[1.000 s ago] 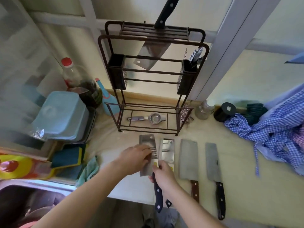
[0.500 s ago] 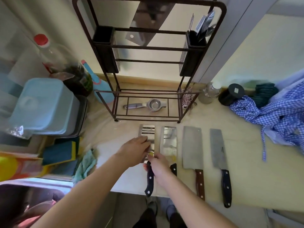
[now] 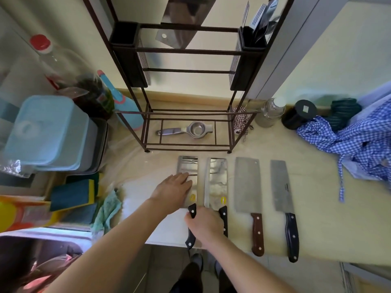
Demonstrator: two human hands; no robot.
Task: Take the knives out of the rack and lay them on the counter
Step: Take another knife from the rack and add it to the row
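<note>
Knife being set flat at the left end of the counter row.

The right hand grips its handle while the left hand lies flat on the blade, likely steadying it; one cleaver remains in the rack.

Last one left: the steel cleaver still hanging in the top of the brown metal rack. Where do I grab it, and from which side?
The steel cleaver hangs blade-down behind the brown metal rack's crossbars, so only its blade with the hole shows; the handle is out of frame above. Judging by that pose, grip the handle from above and lift straight up, keeping off the blade.
</note>
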